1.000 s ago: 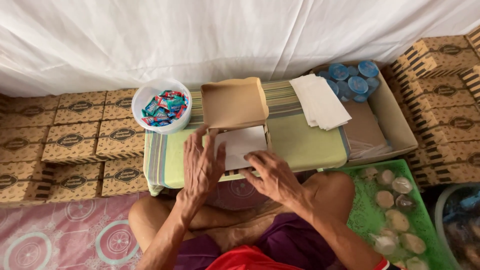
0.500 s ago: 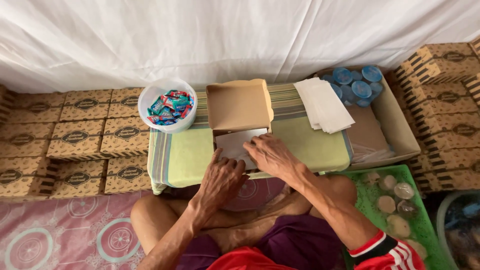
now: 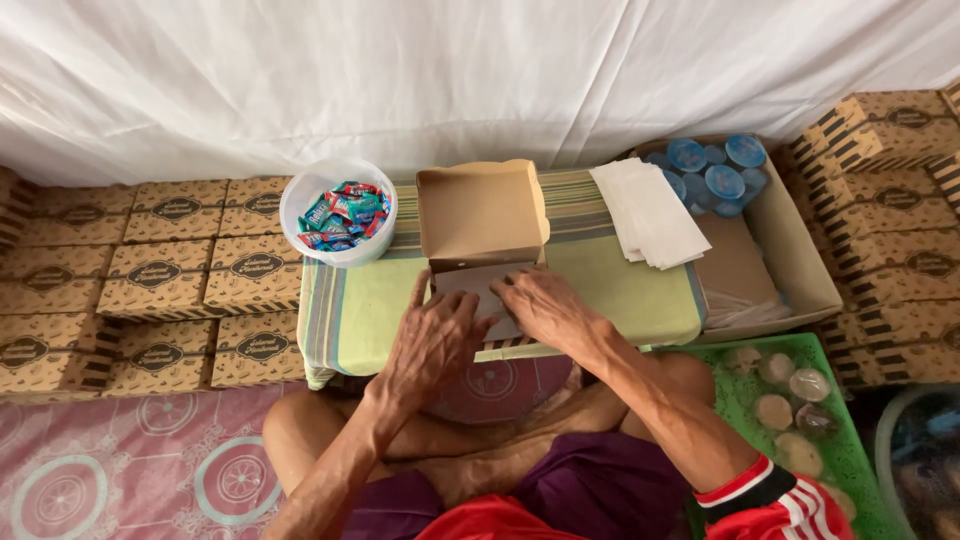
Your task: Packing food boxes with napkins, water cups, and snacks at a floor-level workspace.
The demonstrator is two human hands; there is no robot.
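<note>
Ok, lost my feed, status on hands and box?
Both hands, left and right, flat on open cardboard box. Nothing gripped. Candy bowl alongside, clear.

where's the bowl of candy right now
In the head view the bowl sits on the far left corner of the green cloth, just left of the open box and beyond the left hand.

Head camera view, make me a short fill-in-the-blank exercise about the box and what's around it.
1. Both hands, left hand and right hand, press on the flat lid of an open ____ box.
2. The white bowl of wrapped sweets stands to the box's ____.
3. The round lids in the carton are ____.

Missing: cardboard; left; blue
</note>
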